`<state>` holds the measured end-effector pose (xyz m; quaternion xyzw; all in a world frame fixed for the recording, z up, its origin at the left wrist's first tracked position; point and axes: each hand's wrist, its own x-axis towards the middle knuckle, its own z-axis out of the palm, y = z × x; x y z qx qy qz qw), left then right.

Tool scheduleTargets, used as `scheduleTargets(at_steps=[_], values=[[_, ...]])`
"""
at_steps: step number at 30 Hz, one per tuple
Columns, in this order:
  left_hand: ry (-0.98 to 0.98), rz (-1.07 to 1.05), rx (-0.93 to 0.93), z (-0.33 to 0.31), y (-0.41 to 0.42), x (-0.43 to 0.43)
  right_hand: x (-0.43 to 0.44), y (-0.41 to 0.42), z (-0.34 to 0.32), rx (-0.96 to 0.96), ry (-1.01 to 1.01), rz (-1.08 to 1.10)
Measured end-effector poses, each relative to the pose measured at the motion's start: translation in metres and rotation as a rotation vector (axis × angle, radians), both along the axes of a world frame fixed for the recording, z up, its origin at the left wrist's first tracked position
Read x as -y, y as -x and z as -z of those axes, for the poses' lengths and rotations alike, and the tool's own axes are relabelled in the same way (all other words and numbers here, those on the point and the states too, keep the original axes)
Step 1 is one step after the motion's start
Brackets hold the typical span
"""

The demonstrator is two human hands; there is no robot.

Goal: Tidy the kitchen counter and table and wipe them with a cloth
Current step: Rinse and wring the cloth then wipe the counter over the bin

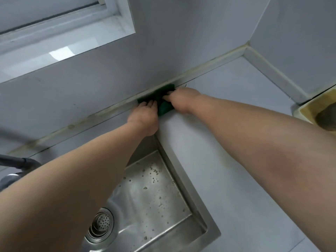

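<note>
Far forward, both bare arms stretch out almost straight, and the two hands meet on a dark green cloth (164,108) at the back of the grey counter (236,160). The cloth lies bunched between and under the hands, its far edge touching the pale sealing strip (91,116) where the counter meets the wall.

The left hand (143,116) lies palm down with the back of the hand up. Its fingers (150,104) reach fairly straight onto the near left part of the cloth and press it flat without curling round it. The right hand (181,100) comes in from the right with the wrist bent slightly. Its fingers (168,97) bend down into the cloth and grip a fold of it, and a lump of green bulges out just below them.

Directly under the left forearm sits a stainless steel sink (196,197), its floor spotted with specks. A round drain strainer (101,222) shows close beside that forearm, near the elbow. Further left of the left arm a dark tap (18,160) shows, blurred. Beyond the right forearm, at the right edge, stands a yellowish tray (309,110). Above and left of the hands, a window frame (63,28) is set in the wall.
</note>
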<state>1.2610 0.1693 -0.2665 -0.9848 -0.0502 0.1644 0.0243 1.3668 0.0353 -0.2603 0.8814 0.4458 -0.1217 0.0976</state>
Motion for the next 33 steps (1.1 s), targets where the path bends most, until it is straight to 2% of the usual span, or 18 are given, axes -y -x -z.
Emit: scheduleTargets(at_steps=[4,7,14,19,33], values=[[-0.027,0.011,0.002,-0.001,-0.01,0.002,-0.007,0.003,-0.002,0.083,-0.034,0.101],[-0.052,0.008,0.005,-0.002,-0.013,0.007,-0.012,0.002,0.004,0.096,-0.057,0.073],[0.059,0.004,0.057,0.001,0.003,0.019,0.009,0.003,0.003,-0.042,-0.128,0.082],[-0.028,0.07,0.024,0.0,0.022,0.04,0.03,0.025,-0.002,-0.032,-0.104,0.077],[0.03,0.055,-0.062,-0.014,0.125,0.136,0.112,0.123,-0.017,-0.023,0.008,0.093]])
